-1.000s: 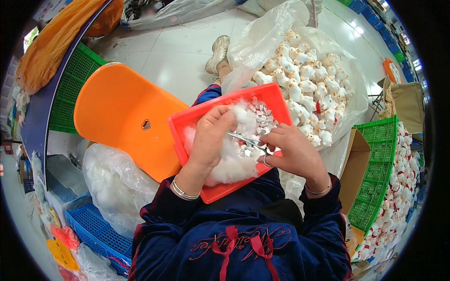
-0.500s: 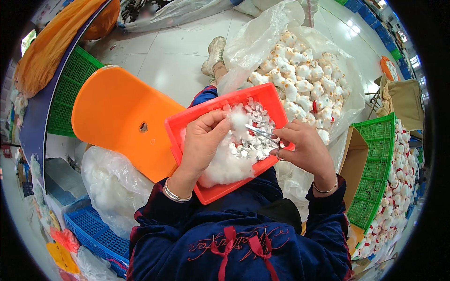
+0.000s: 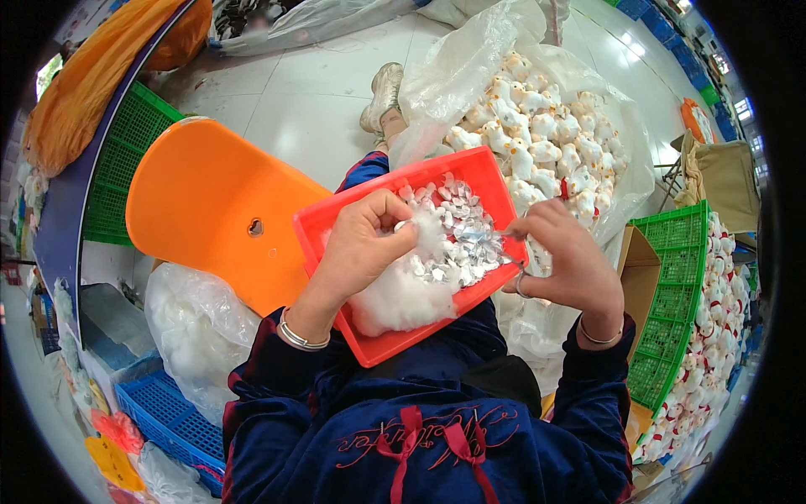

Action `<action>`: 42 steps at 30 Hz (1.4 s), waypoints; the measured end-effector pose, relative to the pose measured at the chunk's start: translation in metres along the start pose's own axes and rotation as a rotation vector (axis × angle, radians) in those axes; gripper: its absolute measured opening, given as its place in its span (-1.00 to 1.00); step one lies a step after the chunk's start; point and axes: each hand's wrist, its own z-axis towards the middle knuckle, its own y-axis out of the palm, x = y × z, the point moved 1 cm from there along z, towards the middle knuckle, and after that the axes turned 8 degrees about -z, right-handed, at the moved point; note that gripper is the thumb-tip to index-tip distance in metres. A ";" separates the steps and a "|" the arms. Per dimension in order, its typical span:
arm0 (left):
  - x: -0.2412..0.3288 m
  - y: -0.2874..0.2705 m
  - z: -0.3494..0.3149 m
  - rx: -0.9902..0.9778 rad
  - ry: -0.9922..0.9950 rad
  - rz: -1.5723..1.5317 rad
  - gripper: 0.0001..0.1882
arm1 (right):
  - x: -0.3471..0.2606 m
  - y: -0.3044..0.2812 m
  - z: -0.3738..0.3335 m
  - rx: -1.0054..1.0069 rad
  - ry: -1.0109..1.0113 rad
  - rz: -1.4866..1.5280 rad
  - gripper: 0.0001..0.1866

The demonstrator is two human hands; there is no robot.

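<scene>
A red plastic tray rests on my lap, holding white stuffing fluff and a heap of small white and grey pieces. My left hand, over the tray's left side, pinches a small white piece between thumb and fingers; loose fluff lies just beside it. At the tray's right edge, my right hand has its thumb and fingers in the ring handles of metal scissor-handled forceps. Their jaws look spread and blurred above the small pieces, apart from my left hand.
An orange chair stands left of the tray. Beyond the tray at right, a clear plastic bag holds many small white plush toys. Green crates stand at right; a blue crate and a bag of fluff sit at left.
My right hand has pulled right, taking the forceps from the fluff at my left fingers, and the handles have spread. My left hand has shifted slightly and now pinches the small white piece.
</scene>
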 end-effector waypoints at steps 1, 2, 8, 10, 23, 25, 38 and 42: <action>0.002 0.002 -0.002 0.009 0.037 0.057 -0.92 | -0.001 0.000 0.002 0.020 -0.010 0.017 -0.42; 0.004 0.005 -0.004 0.018 0.074 0.115 -0.91 | -0.003 0.000 0.006 0.041 -0.020 0.035 -0.40; 0.007 0.012 -0.011 0.095 0.243 0.247 -0.85 | -0.008 0.019 0.012 -0.009 0.058 -0.018 -0.40; 0.003 0.007 -0.009 0.134 0.184 0.191 -0.85 | -0.008 0.020 0.010 -0.024 0.083 -0.007 -0.44; 0.005 0.004 -0.005 0.051 -0.020 -0.089 -0.78 | -0.013 0.017 0.014 -0.041 0.025 -0.002 -0.68; 0.007 0.000 -0.005 -0.010 -0.051 -0.070 -0.82 | -0.014 0.017 0.015 -0.054 0.004 -0.007 -0.65; -0.008 0.001 -0.003 0.143 -0.074 -0.377 -0.85 | -0.030 0.010 0.014 0.146 0.027 -0.208 -0.51; -0.001 -0.004 -0.007 0.064 -0.073 -0.416 -0.83 | -0.022 0.011 0.009 0.015 0.042 -0.252 -0.60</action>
